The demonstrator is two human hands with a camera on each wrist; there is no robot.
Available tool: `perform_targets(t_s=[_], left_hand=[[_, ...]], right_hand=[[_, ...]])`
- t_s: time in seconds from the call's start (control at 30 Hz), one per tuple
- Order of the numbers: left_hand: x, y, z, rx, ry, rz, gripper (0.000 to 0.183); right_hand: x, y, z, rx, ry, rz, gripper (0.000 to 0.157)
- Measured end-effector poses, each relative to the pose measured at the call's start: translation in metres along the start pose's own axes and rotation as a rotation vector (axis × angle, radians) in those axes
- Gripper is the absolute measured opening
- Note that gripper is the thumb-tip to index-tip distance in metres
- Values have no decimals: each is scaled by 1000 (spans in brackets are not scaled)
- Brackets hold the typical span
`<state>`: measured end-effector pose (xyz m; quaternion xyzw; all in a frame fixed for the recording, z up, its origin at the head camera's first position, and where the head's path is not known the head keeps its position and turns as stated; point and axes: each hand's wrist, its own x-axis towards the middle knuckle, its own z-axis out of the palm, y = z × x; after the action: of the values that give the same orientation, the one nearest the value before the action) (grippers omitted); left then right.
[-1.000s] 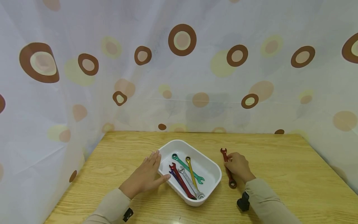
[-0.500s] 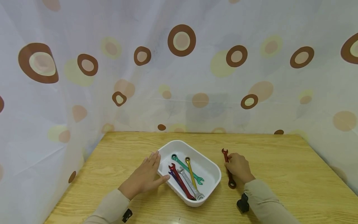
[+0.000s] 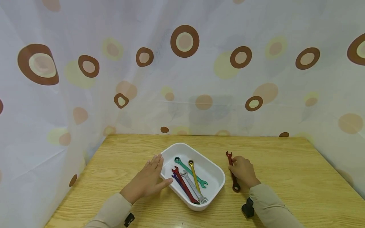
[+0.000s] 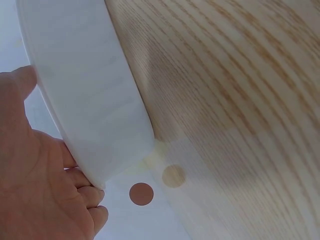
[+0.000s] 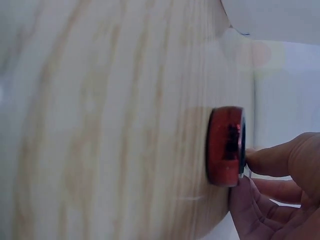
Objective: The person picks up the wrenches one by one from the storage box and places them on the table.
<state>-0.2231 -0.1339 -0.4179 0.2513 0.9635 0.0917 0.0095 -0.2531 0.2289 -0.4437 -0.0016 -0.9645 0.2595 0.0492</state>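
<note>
In the head view my left hand (image 3: 146,181) rests on the left rim of a white tray (image 3: 214,167), fingers straight and thumb spread along the edge. The left wrist view shows its fingertips against the tray's wall (image 4: 90,90). Right of the tray, my right hand (image 3: 243,171) pinches a dark red combination wrench (image 3: 235,187) by its shaft, open end pointing away. That wrench's ring end (image 5: 225,146) fills the middle of the right wrist view, at the tabletop. Inside the tray lie a green wrench (image 3: 202,182), a yellow wrench (image 3: 195,177), a silver wrench (image 3: 192,185), a red wrench (image 3: 186,189) and a purple wrench (image 3: 177,179).
The wooden table (image 3: 291,177) extends to both sides of the tray. A patterned curtain (image 3: 205,79) hangs behind the table and along both sides. Black wrist devices (image 3: 247,208) sit under both sleeves.
The dark red wrench has turned slightly in my right hand, its open end shifting a little to the right. My left hand and the tray have stayed in place.
</note>
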Motion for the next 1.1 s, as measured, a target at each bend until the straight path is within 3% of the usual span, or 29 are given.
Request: perform_targets(t_s=[0.37, 0.6, 0.9, 1.1], left_hand=[[-1, -1, 2, -10, 5, 8, 96], [-1, 0, 0, -8, 3, 6, 95], [-1, 0, 0, -7, -5, -6, 96], [-1, 0, 1, -12, -7, -9, 96]], right_hand=[[-2, 5, 1, 22, -14, 12, 38], [-6, -3, -16, 123, -27, -18, 44], [-16, -53, -42, 212, 27, -153, 41], [-24, -88, -28, 209, 15, -213, 34]])
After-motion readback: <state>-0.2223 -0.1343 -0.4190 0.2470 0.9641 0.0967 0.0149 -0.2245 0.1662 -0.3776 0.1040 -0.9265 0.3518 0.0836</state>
